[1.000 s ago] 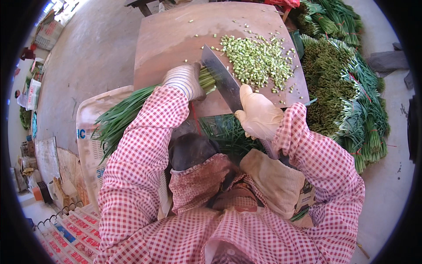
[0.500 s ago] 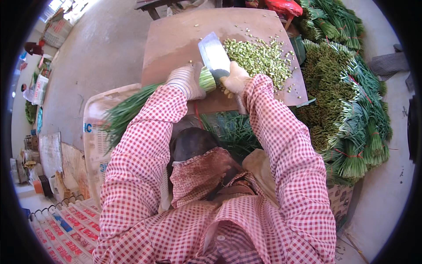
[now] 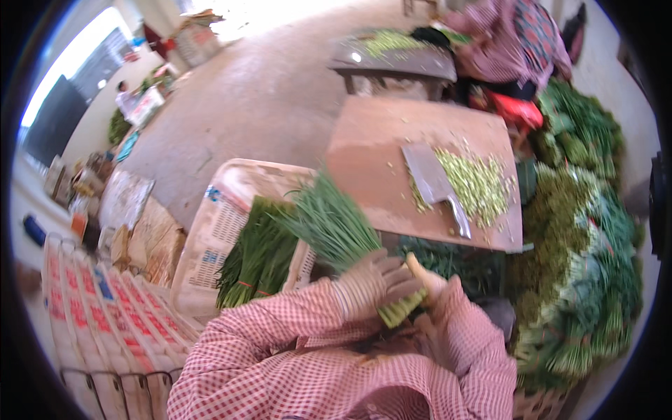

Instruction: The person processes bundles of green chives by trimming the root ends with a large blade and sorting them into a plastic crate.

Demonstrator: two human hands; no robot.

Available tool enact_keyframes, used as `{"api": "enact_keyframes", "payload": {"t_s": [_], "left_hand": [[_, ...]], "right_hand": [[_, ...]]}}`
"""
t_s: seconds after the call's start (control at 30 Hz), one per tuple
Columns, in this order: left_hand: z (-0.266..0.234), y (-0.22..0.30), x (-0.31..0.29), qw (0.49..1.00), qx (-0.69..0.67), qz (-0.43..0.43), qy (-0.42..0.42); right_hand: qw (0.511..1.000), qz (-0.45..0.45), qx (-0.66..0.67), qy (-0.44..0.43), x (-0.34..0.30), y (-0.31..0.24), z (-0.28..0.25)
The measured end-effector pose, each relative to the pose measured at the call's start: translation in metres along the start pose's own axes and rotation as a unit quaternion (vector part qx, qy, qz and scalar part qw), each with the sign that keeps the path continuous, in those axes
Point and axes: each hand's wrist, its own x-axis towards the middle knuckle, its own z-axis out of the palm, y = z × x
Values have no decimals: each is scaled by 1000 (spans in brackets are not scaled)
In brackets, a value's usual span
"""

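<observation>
Close to my body, a bunch of chives (image 3: 332, 217) slants with its leaves toward the board and its cut stalk ends toward me. My left hand (image 3: 367, 285), in a striped work glove, is closed round its lower stalks. My right hand (image 3: 428, 280), in a pale glove, grips the bunch near the cut ends from the other side; some of its fingers are hidden. On the brown cutting board (image 3: 371, 150) lies a cleaver (image 3: 432, 178), its handle toward me. Short chopped stalk pieces (image 3: 476, 185) are heaped beside the blade.
A pale plastic crate (image 3: 199, 262) at left holds banded chive bunches (image 3: 262, 255). More bunches (image 3: 602, 280) are stacked high on the right. Beyond the board, a co-worker (image 3: 514, 45) sits by a low table (image 3: 392, 59). Red-printed white packages (image 3: 105, 308) lie at lower left.
The cleaver has left my right hand and lies on the board. The bunch has come off the board toward my body, both hands now on it. The view has shifted, showing the co-worker.
</observation>
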Motion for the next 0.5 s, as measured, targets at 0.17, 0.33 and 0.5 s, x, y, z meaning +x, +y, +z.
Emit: {"api": "enact_keyframes", "payload": {"t_s": [0.17,0.33,0.5], "left_hand": [[49,21,-57,978,-35,-106,174],[-3,28,-66,979,-23,-72,191],[30,20,-104,782,-499,-306,215]], "right_hand": [[981,-119,-119,-100,-9,37,7],[976,-159,-100,-106,-31,30,39],[956,-224,-119,-150,-61,16,72]]}}
